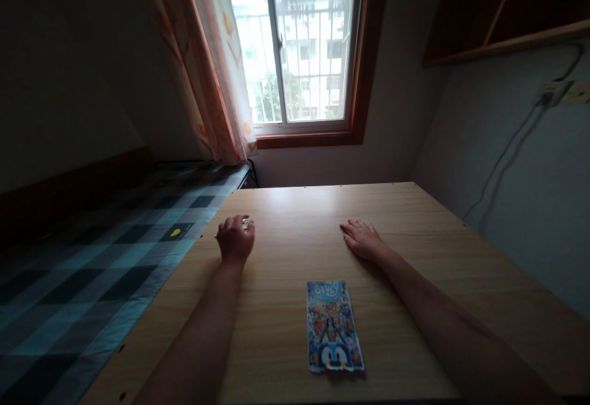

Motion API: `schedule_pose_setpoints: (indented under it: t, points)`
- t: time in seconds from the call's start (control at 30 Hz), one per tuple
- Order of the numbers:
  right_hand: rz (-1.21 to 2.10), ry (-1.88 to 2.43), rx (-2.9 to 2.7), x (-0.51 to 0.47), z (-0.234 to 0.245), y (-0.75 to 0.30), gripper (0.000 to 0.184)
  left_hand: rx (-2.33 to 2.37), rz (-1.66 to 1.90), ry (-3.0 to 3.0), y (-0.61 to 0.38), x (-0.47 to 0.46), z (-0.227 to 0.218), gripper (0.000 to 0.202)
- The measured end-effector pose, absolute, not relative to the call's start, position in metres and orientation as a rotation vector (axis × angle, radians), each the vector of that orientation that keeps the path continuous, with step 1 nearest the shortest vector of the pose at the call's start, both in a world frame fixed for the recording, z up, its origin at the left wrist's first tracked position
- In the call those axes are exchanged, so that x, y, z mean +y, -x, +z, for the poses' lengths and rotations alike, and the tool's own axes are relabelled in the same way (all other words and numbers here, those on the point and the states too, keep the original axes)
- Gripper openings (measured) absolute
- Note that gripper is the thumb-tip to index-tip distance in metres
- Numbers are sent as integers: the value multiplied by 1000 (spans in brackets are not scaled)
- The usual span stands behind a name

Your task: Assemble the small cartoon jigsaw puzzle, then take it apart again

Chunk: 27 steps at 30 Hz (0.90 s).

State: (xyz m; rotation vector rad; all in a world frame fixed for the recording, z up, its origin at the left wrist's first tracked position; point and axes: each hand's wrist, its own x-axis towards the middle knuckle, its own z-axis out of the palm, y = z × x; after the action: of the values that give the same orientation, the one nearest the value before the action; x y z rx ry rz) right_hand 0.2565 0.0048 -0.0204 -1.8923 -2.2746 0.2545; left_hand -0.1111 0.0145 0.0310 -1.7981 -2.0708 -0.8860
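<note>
My left hand [235, 236] is closed near the left side of the wooden table [286, 233]. Something small and pale or shiny shows between its thumb and fingers, and a bit sticks out at the left; its kind is too small to tell. Palm down on the tabletop, my right hand [364, 239] lies open, its fingers stretched toward the left and holding nothing. Nearer to me, between the forearms, a flat, colourful printed packet [332, 325] marked "BLUEY" lies on the wood, touched by neither hand. Its lower edge looks crinkled.
A bed with a checked cover [138, 245] adjoins the table's left side. Behind the table are a window [308, 55] and an orange-patterned curtain [209, 73]. On the right wall hang a wooden shelf [507, 44] and a socket with a cable [548, 94].
</note>
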Motion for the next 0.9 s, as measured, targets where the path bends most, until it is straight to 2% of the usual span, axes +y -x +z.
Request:
schedule_pose_setpoints:
  t: [0.17,0.37,0.57,0.73,0.83,0.9]
  points:
    - [239,1880,-2273,4,-20,-256,50,-2371,-869,1491,133,26,13,39]
    - [274,1809,-2232,2,-16,-258,46,-2419,-789,1437,137,40,8,49]
    - [303,1367,-2123,-6,-1,-255,33,-2451,-656,1629,161,64,15,58]
    - [62,926,-2158,-52,66,-229,24,-2371,-469,1855,169,80,11,60]
    - [-29,552,-2280,-115,115,-211,21,-2280,-443,1953,170,87,7,58]
    - [-80,341,-2343,-166,129,-206,24,-2242,-430,1989,172,90,5,56]
